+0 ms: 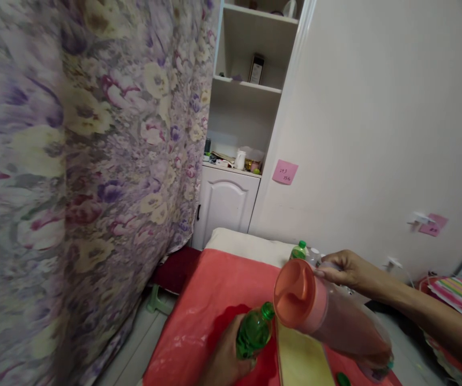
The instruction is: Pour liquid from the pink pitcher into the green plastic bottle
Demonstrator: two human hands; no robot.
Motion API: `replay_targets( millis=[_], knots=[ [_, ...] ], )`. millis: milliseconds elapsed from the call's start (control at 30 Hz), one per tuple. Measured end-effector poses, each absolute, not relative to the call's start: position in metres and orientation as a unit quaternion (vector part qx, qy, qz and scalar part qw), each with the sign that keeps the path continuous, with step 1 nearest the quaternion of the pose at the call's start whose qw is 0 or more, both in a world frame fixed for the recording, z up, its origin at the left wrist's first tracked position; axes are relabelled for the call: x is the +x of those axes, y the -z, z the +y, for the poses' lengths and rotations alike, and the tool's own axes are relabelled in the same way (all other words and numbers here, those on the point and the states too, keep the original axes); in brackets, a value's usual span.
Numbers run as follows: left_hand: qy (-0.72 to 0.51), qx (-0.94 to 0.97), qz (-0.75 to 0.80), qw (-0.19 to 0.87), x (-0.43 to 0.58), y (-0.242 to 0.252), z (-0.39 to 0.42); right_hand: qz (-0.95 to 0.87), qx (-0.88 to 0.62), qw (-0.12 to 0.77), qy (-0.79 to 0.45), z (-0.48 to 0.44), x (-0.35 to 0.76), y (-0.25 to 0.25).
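Note:
My left hand (226,351) is wrapped round a small green plastic bottle (254,332), which has no cap on and leans a little to the right. In my right hand (344,268) is the handle of a large see-through pitcher (351,321). The pitcher lies tilted almost on its side, with its orange lid (295,289) facing the bottle. Lid and bottle mouth are close together; whether they touch I cannot tell. Liquid shows low in the pitcher, and no stream is visible. A green cap (342,379) lies below the pitcher.
A red cover (199,305) lies over the table, with a yellow board (303,359) on it. Another green bottle (298,250) and a clear bottle (313,255) stand at the back. A flowered curtain (114,161) hangs left; a white cabinet (229,201) stands behind.

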State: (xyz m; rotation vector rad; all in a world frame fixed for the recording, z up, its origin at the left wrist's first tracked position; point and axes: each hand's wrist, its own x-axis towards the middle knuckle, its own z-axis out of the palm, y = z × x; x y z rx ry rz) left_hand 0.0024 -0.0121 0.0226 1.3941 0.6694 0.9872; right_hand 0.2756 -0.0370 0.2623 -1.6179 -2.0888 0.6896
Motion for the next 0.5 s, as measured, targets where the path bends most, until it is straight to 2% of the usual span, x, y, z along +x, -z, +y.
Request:
replay_targets(
  millis=[333, 500],
  knots=[
    [-0.446, 0.586, 0.235, 0.634, 0.0015, -0.0141, -0.0094, -0.743, -0.589, 0.208, -0.24, -0.0367, 0.2731, -0.2621],
    [-0.447, 0.604, 0.239, 0.615, 0.0007, -0.0156, -0.0093, -0.744, -0.584, 0.208, -0.25, -0.0363, 0.2747, -0.2613]
  ],
)
